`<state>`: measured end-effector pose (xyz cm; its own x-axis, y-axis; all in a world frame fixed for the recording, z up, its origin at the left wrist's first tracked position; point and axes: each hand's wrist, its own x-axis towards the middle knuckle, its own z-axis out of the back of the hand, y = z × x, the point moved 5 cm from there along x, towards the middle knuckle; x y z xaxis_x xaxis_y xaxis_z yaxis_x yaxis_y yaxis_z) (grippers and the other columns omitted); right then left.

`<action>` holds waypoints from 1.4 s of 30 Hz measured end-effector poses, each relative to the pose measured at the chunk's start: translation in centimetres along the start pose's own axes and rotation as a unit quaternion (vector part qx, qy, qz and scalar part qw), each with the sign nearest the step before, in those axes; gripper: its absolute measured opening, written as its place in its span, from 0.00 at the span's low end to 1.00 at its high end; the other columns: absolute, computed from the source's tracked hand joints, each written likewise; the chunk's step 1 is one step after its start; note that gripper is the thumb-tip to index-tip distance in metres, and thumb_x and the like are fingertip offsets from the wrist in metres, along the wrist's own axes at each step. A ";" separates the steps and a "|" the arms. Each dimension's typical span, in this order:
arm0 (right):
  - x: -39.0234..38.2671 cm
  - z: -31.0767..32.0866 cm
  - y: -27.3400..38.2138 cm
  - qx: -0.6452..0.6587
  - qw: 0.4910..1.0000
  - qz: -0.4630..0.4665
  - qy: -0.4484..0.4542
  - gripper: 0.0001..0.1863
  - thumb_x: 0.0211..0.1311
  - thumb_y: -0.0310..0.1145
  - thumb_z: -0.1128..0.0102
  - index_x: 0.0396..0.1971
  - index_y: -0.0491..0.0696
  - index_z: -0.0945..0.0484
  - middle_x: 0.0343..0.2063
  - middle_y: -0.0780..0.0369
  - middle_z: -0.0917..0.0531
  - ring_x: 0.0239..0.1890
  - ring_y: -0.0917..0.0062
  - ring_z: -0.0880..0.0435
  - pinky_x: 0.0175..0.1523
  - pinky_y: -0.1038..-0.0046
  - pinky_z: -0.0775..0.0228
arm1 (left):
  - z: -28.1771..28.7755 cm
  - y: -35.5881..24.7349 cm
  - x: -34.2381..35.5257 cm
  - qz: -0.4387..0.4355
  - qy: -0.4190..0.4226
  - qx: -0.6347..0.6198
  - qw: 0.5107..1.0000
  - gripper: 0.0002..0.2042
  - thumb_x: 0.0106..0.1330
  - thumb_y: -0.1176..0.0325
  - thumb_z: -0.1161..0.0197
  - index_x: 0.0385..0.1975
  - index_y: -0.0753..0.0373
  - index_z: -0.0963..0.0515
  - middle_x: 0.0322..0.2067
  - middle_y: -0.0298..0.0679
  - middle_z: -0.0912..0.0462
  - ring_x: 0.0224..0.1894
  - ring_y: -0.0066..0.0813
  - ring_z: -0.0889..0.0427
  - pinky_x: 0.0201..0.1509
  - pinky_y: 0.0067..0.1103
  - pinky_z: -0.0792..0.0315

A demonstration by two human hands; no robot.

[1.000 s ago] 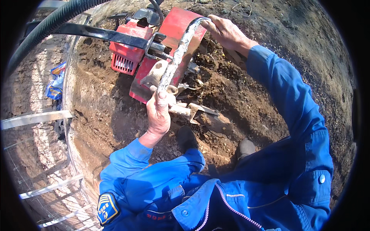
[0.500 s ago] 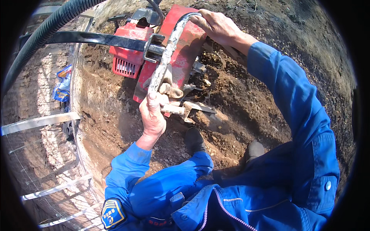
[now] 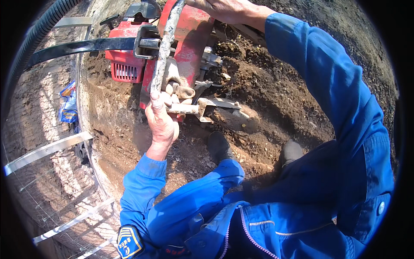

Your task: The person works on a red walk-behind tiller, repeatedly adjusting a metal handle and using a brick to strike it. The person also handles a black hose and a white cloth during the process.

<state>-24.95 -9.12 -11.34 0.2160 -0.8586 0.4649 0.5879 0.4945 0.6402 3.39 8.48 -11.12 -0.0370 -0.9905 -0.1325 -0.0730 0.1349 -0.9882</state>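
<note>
My left hand [image 3: 161,123] is closed round the lower part of a pale, paint-flaked metal tube [image 3: 166,49]. My right hand [image 3: 222,9] grips the tube's upper bend at the top edge, its fingertips partly cut off. The tube crosses a red engine-driven machine [image 3: 189,45] with a slotted red engine cover [image 3: 125,70], a black lever bar [image 3: 99,44] and a metal clamp [image 3: 145,41]. Cream work gloves [image 3: 176,89] lie bunched beside the tube, near my left hand. A dirty metal bracket [image 3: 215,108] sticks out below the machine.
The ground is rough brown soil [image 3: 289,112]. At left a pale wall [image 3: 58,177] carries flat metal strips [image 3: 45,153], with a blue plastic bag [image 3: 69,103] beside it. A black corrugated hose [image 3: 32,32] arches at upper left. My two feet [image 3: 219,146] are below the machine.
My hands and the tube have moved up and left in the picture, the right hand now reaching the top edge. The machine also sits higher and further left. Both grips stay closed.
</note>
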 end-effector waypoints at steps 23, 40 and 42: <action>1.4 -0.4 0.7 0.027 0.999 0.017 0.029 0.28 0.79 0.57 0.55 0.45 0.44 0.24 0.33 0.47 0.16 0.39 0.49 0.15 0.42 0.53 0.24 | -0.1 -0.7 0.3 -0.001 -0.055 0.048 0.997 0.25 0.75 0.41 0.43 0.31 0.61 0.31 0.33 0.37 0.26 0.37 0.29 0.20 0.43 0.45 0.12; 2.3 -0.6 0.4 0.028 0.999 0.023 0.037 0.28 0.78 0.58 0.55 0.44 0.43 0.24 0.32 0.47 0.16 0.38 0.49 0.15 0.42 0.53 0.24 | 0.7 -0.3 1.3 -0.022 0.001 0.057 0.998 0.17 0.77 0.56 0.38 0.31 0.63 0.26 0.28 0.32 0.26 0.34 0.25 0.24 0.43 0.28 0.21; 2.4 -0.7 0.4 0.028 0.999 0.026 0.039 0.28 0.78 0.58 0.55 0.43 0.43 0.24 0.32 0.47 0.16 0.38 0.49 0.15 0.42 0.53 0.24 | 1.1 -0.1 1.6 -0.047 -0.001 0.073 0.996 0.16 0.77 0.56 0.39 0.34 0.65 0.24 0.29 0.32 0.25 0.34 0.24 0.24 0.45 0.25 0.24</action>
<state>-23.68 -11.08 -10.42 0.3060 -0.8385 0.4509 0.5298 0.5435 0.6511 4.45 6.88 -11.28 -0.0349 -0.9987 -0.0384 0.0705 0.0359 -0.9969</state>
